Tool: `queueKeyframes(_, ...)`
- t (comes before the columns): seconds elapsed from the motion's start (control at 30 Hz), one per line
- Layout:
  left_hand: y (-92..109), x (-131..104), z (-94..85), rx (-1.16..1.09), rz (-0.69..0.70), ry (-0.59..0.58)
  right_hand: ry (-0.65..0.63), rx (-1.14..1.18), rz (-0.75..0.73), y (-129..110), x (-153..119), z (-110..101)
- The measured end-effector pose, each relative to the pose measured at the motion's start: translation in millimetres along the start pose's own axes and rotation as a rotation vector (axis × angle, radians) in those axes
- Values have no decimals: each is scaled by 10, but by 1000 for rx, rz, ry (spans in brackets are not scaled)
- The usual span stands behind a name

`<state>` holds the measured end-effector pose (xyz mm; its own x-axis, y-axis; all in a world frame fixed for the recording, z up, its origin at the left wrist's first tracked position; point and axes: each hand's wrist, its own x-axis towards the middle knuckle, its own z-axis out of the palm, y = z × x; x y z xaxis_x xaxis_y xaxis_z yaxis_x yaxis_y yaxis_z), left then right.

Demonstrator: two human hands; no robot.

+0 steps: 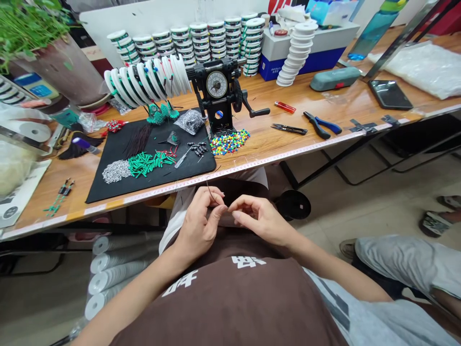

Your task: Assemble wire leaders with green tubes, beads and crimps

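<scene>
My left hand (202, 218) is closed in a pinch in front of the table edge, above my lap. A thin dark strand (212, 193) stands up out of its fingers. Close beside it, my right hand (260, 218) is pinched too, its fingertips almost meeting the left ones. Whatever sits between the right fingertips is too small to make out. Nearest on the table is a black mat (108, 161) with green tubes (142, 164), small grey metal pieces (115, 171), a bundle of dark strands (139, 139) and black pieces (199, 148).
Behind the mat stands a hand-cranked winding machine (218, 93) with white spools (147, 79) on its shaft. Colourful beads (229, 141) lie at its foot. Rightward are thread snips (289, 129), pliers (320, 124) and a red lighter (285, 106). Another person's leg (406, 262) is at right.
</scene>
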<state>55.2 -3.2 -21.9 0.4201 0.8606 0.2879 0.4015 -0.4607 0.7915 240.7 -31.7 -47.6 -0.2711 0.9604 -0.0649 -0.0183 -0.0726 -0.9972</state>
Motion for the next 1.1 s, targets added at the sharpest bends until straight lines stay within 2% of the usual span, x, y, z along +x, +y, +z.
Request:
queueKeyframes(0.13, -19, 9, -5, -39, -6, 114, 25, -96, 3, -98, 3, -70)
queueKeyframes(0.3, -12, 14, 30, -33, 40, 25, -12, -212, -66, -214, -8, -83)
queueKeyframes(0.4, -33, 10, 24, -45, 43, 101, -35, -369, -113, -222, -12, -132)
queueKeyframes(0.47, -46, 8, 14, -68, 34, 138, -29, -389, -103, -205, -17, -167)
queueKeyframes(0.7, -57, -1, 30, -140, -29, 65, -90, 46, 86, -134, -5, -153)
queueKeyframes(0.83, -98, -30, 49, -140, -50, 20, -96, 236, 196, -10, 8, -143)
queueKeyframes(0.93, -121, -51, 80, -154, -61, -12, -51, 286, 249, 107, -12, -128)
queueKeyframes(1.1, -109, -56, 118, -254, -130, -14, 28, 224, 204, 200, -59, -96)
